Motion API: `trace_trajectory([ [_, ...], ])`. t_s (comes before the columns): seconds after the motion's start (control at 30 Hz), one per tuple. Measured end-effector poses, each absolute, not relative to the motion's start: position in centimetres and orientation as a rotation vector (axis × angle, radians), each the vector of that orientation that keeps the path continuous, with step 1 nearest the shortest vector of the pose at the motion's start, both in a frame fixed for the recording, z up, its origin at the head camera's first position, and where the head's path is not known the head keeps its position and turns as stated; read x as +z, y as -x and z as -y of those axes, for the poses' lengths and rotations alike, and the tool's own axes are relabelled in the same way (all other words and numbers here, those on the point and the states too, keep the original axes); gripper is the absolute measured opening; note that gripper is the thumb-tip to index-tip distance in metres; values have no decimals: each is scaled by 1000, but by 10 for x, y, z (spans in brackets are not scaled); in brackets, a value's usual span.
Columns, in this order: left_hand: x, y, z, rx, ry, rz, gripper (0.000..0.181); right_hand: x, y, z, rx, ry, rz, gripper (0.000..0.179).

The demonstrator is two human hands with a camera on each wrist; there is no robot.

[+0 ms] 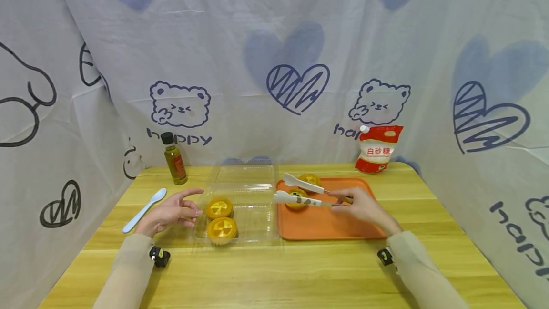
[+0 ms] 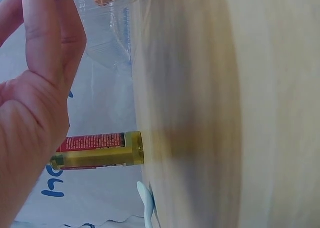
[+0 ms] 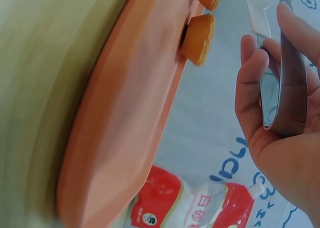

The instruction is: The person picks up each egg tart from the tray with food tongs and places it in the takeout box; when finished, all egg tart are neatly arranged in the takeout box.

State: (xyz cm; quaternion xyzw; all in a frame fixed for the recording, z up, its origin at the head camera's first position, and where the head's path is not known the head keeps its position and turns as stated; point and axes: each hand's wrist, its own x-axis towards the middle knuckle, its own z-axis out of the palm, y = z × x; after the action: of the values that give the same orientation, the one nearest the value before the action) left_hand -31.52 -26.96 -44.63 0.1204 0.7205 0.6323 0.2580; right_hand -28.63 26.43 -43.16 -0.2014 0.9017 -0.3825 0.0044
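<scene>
My right hand grips a pair of tongs with white tips and a metal spring body. In the head view the spread tips hang over the left part of the orange tray, above two egg tarts, one near and one farther back. Nothing shows pinched between the tips. At the left, my left hand hovers with loosely bent fingers beside a clear plastic box. Its hinged lid stands raised behind. Two egg tarts, a rear one and a front one, sit along the box's left side.
A light blue spoon lies left of my left hand. Behind it stands an oil bottle with a black cap. At the back right is a red and white sugar bag. A printed curtain surrounds the wooden table.
</scene>
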Motion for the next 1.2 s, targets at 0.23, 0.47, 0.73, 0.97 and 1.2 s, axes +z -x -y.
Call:
trace_trajectory([
  [0.23,-445,316,268,1708,-323,-1966,80,-433,286,-278,-1213,542,-2790,44],
  [0.47,-446,316,268,1710,-317,-1966,81,-436,289,-285,-1137,491,-2813,45],
  [0.73,-446,315,269,1710,-317,-1963,82,-438,292,-288,-1066,519,-2845,45],
  [0.97,-447,316,269,1721,-320,-1956,82,-431,290,-289,-1043,478,-2809,45],
  [1.2,-448,316,271,1717,-327,-1959,81,-430,290,-292,-995,517,-2811,44],
])
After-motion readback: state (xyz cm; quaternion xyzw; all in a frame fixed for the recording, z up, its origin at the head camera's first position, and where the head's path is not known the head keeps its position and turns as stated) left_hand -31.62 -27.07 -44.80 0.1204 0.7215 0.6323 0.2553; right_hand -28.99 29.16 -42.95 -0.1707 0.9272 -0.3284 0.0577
